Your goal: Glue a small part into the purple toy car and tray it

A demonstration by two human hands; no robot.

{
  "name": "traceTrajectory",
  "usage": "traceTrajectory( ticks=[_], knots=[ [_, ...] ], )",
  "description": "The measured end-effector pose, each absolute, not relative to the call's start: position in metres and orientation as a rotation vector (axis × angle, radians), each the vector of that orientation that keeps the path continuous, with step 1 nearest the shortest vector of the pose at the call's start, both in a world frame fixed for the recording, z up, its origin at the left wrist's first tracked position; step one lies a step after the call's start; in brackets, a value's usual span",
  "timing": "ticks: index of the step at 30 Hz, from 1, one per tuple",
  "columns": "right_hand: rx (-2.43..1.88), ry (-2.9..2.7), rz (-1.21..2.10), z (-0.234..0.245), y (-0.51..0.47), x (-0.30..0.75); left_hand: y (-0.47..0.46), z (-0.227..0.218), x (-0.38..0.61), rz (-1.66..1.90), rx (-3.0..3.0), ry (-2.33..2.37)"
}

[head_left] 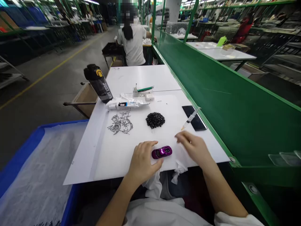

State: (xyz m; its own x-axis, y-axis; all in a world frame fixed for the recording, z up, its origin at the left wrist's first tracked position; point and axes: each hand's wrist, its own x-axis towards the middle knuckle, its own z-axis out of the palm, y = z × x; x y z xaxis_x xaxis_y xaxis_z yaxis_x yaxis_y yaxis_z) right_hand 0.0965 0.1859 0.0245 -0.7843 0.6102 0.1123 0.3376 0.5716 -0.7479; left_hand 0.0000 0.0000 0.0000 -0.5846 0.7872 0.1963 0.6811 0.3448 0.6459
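Note:
A small purple toy car lies on the white table near its front edge. My left hand is curled round the car's left end, thumb and fingers touching it. My right hand hovers just right of the car, slightly blurred, fingers bent; whether it holds anything is unclear. A clear syringe lies on the table just beyond my right hand, its far end resting over a black phone. A white cloth hangs over the table edge under my hands.
A pile of small black parts and a scatter of thin metal pieces lie mid-table. Behind them are a glue tube, a black bottle and small tools. A green conveyor runs on the right. A person sits ahead. A blue bin stands at left.

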Motion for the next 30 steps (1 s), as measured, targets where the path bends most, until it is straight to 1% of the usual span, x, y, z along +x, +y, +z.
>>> traceTrajectory(
  ticks=[2,3,4,6,8,9,10,12,14,16,19,23,27,30],
  knots=[
    [-0.846,-2.168,0.916,0.024,0.207,0.101,0.001,0.000,0.000,1.000,1.414,2.451],
    [-0.866,-2.012,0.887,0.023,0.216,0.102,0.001,0.000,-0.001,0.985,1.437,2.446],
    [-0.876,-1.879,0.925,0.022,0.224,0.101,0.001,0.000,-0.001,0.977,1.451,2.440],
    [-0.877,-1.746,1.228,0.018,0.237,0.097,0.002,-0.001,-0.002,0.971,1.466,2.426],
    [-0.894,-1.788,1.599,0.015,0.244,0.091,0.002,-0.001,-0.002,0.974,1.469,2.417],
    [-0.910,-1.833,1.707,0.014,0.246,0.088,0.003,-0.002,-0.002,0.980,1.471,2.417],
    [-0.925,-1.875,1.755,0.013,0.248,0.086,0.003,-0.003,-0.002,0.989,1.471,2.419],
    [-0.942,-1.906,1.738,0.016,0.248,0.084,0.003,-0.003,-0.001,1.025,1.457,2.427],
    [-0.900,-1.829,1.761,0.022,0.244,0.083,0.003,-0.004,-0.001,1.080,1.418,2.435],
    [-0.757,-1.704,1.782,0.032,0.231,0.082,0.002,-0.004,-0.001,1.132,1.369,2.440],
    [-0.377,-1.621,1.815,0.048,0.200,0.077,0.002,-0.005,-0.001,1.182,1.299,2.445],
    [0.043,-1.599,1.967,0.060,0.167,0.068,0.003,-0.007,-0.001,1.218,1.239,2.484],
    [0.412,-1.761,2.119,0.053,0.165,0.067,0.004,-0.009,-0.001,1.221,1.279,2.507],
    [0.541,-1.780,2.123,0.039,0.170,0.070,0.005,-0.009,-0.001,1.218,1.310,2.519]
  ],
)
